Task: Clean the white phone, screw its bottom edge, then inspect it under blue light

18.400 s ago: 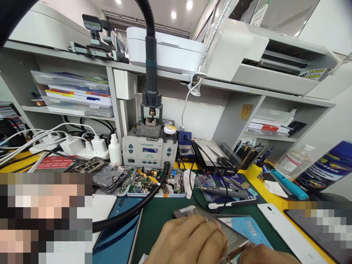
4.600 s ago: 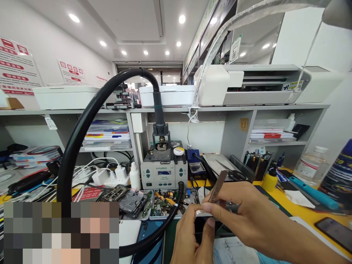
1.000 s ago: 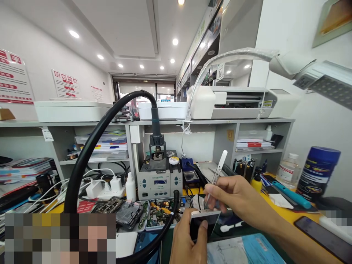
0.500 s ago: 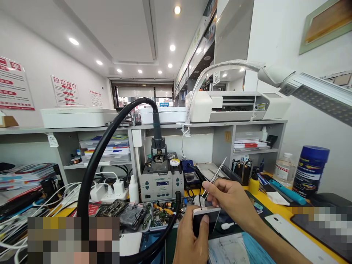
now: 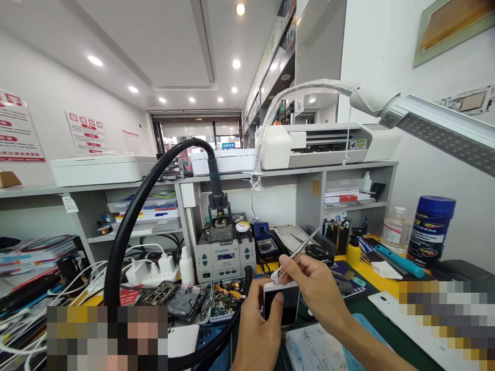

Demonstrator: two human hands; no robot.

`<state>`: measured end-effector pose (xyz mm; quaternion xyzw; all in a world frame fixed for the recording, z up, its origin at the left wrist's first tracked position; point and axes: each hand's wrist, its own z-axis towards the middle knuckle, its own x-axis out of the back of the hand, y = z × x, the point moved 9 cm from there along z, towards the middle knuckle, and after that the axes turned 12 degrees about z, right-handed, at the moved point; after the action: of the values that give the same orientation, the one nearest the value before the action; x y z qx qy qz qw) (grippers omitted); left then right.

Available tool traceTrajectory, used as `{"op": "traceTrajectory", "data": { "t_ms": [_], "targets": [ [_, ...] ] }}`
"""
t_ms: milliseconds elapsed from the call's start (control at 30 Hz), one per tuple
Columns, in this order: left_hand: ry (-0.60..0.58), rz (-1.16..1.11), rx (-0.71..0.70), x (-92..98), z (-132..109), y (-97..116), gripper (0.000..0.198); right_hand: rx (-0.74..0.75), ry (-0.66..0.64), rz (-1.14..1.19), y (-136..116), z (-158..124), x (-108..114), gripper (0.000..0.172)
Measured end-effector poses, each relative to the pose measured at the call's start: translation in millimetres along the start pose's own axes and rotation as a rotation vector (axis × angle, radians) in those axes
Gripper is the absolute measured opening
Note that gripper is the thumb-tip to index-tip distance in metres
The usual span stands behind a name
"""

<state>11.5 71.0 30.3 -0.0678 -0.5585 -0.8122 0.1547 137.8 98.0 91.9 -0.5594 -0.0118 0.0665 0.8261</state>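
My left hand point(image 5: 260, 330) is closed around a smartphone point(image 5: 285, 305) with a white edge and a dark screen, its thumb pressed on the screen. The phone is held up above the bench, screen towards me. Between the thumb and fingers of my right hand point(image 5: 303, 278) is a pair of metal tweezers point(image 5: 301, 249), slanting up to the right. Their lower end is at the phone's top edge; whether it touches or grips anything there I cannot make out. A clear plastic bag point(image 5: 315, 346) lies on the dark green mat below my hands.
Behind the phone stands a soldering rework station point(image 5: 222, 257) with a thick black hose point(image 5: 116, 242) arching over the left side. A tray of small parts point(image 5: 228, 298) sits before it. A lamp point(image 5: 436, 123) reaches over from the right. A blue-capped can point(image 5: 430, 232) stands far right.
The view has shifted slightly. The tweezers now lie at a lower slant, with their lower end nearer the phone's top left corner, and my right hand has come closer to my left.
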Motion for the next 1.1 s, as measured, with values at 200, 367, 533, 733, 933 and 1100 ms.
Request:
{"op": "traceTrajectory", "data": {
  "t_ms": [200,367,533,733,933,1100],
  "targets": [
    [0.012,-0.101,-0.019,6.7,2,-1,0.029,0.017,-0.009,0.051,5,3,0,0.043],
    [-0.001,-0.346,-0.036,13.2,2,10,0.039,0.009,-0.039,0.079,4,4,-3,0.043],
    [0.061,-0.323,0.058,19.2,7,1,0.038,0.002,-0.046,0.094,2,3,-3,0.042],
    [0.12,-0.281,0.043,26.7,12,6,0.029,0.009,-0.054,0.096,5,3,-3,0.042],
    [0.194,-0.331,0.131,35.9,11,-3,0.032,0.008,-0.04,0.083,6,4,-1,0.042],
    [0.216,-0.396,0.213,37.4,11,-15,0.035,0.001,-0.039,0.076,7,4,-1,0.04]
  ]
}}
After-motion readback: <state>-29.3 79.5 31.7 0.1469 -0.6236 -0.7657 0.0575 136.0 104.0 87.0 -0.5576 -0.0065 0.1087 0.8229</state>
